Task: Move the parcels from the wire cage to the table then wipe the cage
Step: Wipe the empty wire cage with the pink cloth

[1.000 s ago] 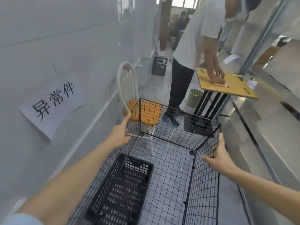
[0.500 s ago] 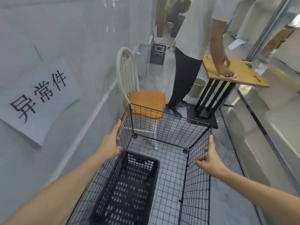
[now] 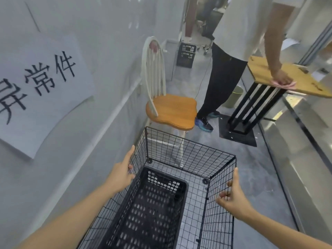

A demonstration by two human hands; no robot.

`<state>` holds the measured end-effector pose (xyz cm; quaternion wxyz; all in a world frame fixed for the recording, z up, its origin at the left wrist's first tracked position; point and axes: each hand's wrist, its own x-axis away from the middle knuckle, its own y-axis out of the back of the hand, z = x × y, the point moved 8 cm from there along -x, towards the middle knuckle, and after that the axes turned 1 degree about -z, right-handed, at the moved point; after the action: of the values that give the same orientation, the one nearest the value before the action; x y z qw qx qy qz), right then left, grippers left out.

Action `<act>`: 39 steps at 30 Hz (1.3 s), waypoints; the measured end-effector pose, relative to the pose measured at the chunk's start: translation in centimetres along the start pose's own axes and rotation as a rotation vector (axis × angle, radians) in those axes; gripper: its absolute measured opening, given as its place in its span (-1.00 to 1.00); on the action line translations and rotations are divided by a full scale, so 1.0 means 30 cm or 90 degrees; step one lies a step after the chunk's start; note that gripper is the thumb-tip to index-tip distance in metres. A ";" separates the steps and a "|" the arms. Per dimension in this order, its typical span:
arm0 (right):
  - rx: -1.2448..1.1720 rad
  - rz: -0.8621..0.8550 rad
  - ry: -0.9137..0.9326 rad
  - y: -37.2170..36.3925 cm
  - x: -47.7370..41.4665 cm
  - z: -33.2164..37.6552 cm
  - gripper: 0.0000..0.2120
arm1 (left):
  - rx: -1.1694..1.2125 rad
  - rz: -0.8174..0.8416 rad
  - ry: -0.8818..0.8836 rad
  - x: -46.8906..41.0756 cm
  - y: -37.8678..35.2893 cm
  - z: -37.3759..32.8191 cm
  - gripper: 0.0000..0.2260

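Two hands: the left hand and the right hand are each hooked on a top edge of the black wire-mesh cage, fingers curled into the mesh, thumbs laid along the wire.
Reason: opposite side walls are gripped, judged so that the cage can be steered evenly.
Parcels: none are seen; only a black perforated plastic crate lies inside the cage, along its left wall.
Stage: the emptying is judged done; the wiping is not yet begun.
Ahead: straight travel is blocked by a white spindle-back chair with an orange wooden seat, set just beyond the far wall.
Table: the tan wooden table on a black slatted stand is set further right; a pink cloth is pressed on it by another person.
Left: that side is closed off by a grey wall bearing a white paper sign.
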<state>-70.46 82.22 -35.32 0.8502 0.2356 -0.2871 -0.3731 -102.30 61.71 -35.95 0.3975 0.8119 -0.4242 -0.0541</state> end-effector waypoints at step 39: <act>0.062 0.123 -0.045 -0.375 -0.393 -0.248 0.17 | -0.035 -0.004 -0.016 -0.355 -0.234 0.391 -0.09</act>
<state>-77.69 85.81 -51.31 0.8589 0.2348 -0.3562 -0.2833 -109.52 64.73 -51.42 0.4139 0.8015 -0.4246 -0.0770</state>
